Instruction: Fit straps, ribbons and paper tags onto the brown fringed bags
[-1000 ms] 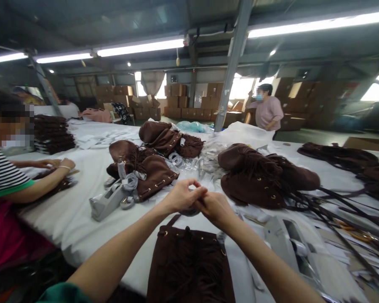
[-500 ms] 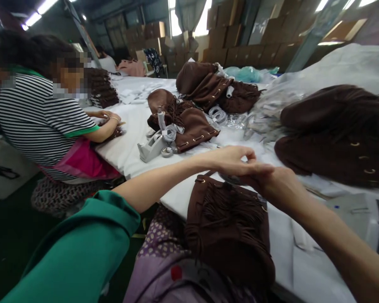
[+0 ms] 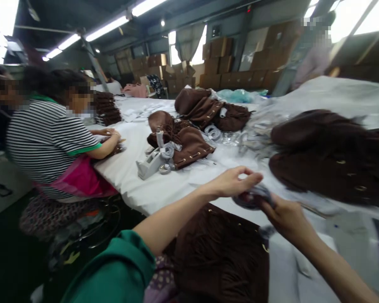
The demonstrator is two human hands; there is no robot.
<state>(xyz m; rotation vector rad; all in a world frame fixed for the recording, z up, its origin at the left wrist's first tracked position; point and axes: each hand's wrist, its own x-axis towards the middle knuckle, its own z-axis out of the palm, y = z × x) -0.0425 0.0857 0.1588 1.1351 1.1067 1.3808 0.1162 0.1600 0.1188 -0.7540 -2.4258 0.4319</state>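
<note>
Right hand (image 3: 287,212) grasps the side of a dark, blurred bundle (image 3: 251,200); the left hand (image 3: 233,183) curls beside it, though whether it grips is unclear. The bundle is above the counter (image 3: 129,181), just beyond the fringed brown bag (image 3: 222,252) at the near edge.

Both arms reach in over the near edge of the bench (image 3: 128,155). The left forearm (image 3: 177,216) is bare below a bunched green sleeve (image 3: 123,265) and slants up to the right, the wrist slightly bent. The left grip (image 3: 232,183) has thumb and fingers curved about a small rounded gap. The right forearm (image 3: 331,256), also bare, slants up leftward from the bench's near right side. The right grip (image 3: 287,214) is bent closed, its digits towards the left grip, near but apart; blur hides the exact finger positions.
</note>
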